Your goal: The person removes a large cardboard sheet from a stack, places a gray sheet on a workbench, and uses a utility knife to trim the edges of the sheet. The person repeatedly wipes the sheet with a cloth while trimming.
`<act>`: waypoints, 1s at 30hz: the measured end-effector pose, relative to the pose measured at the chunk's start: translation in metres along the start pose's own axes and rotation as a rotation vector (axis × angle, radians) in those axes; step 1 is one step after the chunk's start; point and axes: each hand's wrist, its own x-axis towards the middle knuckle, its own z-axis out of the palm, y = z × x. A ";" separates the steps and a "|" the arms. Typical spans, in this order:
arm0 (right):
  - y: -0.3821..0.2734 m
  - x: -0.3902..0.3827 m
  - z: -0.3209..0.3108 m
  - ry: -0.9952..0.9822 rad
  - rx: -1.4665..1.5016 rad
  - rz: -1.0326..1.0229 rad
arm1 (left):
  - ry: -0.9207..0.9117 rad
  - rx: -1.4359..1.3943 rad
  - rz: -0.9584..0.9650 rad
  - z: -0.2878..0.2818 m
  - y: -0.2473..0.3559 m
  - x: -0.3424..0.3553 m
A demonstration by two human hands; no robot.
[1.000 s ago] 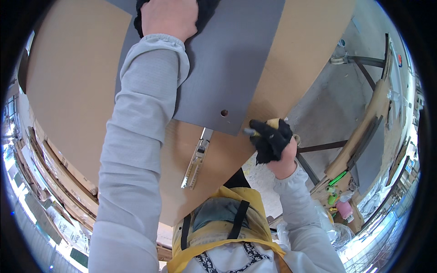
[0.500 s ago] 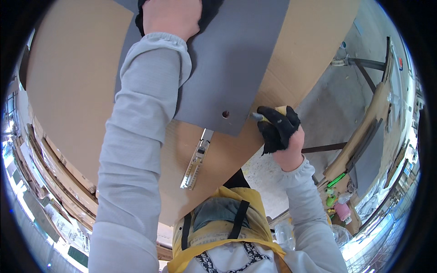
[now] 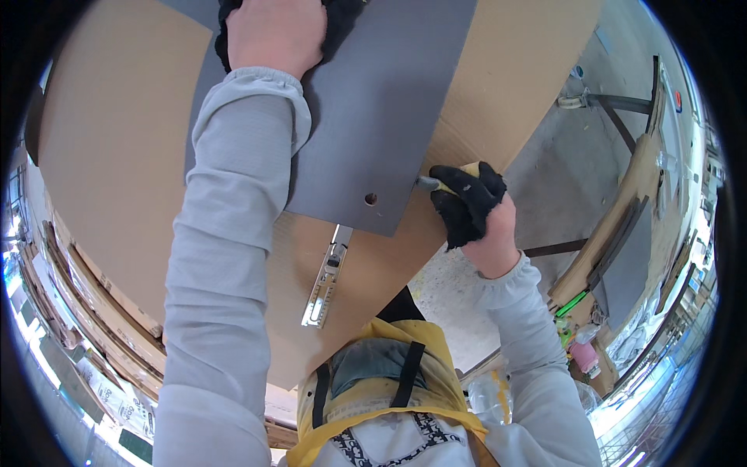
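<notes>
A dark grey panel (image 3: 372,101) with one round hole near its near end lies on the brown cardboard (image 3: 311,233). Against its right edge my right hand (image 3: 471,202), in a black glove with bare palm heel, is closed around a yellow-handled tool (image 3: 426,184) with a short grey tip. What kind of tool it is I cannot make out. At the top, my left hand (image 3: 276,31) rests over the panel, gloved in black; its fingers are out of sight. A metal drawer slide (image 3: 323,284) sticks out from under the panel's near end toward me.
Stacked cardboard-like sheets (image 3: 117,292) stand along the left. On the right, a side table (image 3: 595,241) holds grey panels (image 3: 629,268), a green stick (image 3: 572,303) and a pink item (image 3: 583,356). My yellow apron (image 3: 436,350) is close to the cardboard's near edge.
The view has shifted slightly, so most things sit a little further left. My right hand has moved slightly up along the panel's right edge with the tool, its tip now nearer the edge.
</notes>
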 end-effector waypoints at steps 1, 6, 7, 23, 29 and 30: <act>-0.002 0.002 -0.001 -0.016 -0.010 -0.069 | 0.011 -0.009 -0.001 0.000 0.000 0.000; 0.004 0.011 -0.002 -0.040 -0.068 -0.139 | 0.019 -0.020 0.001 -0.002 -0.001 0.000; 0.009 0.014 -0.003 -0.012 -0.089 -0.122 | -0.013 -0.002 -0.020 -0.002 -0.002 0.002; 0.020 0.033 -0.008 0.028 -0.072 -0.145 | -0.129 0.152 -0.025 0.009 -0.011 0.001; 0.019 0.035 -0.011 -0.019 -0.090 -0.233 | -0.141 0.156 -0.027 0.009 -0.008 0.001; 0.023 0.036 -0.013 0.006 -0.094 -0.209 | -0.147 0.171 -0.034 0.009 -0.007 0.001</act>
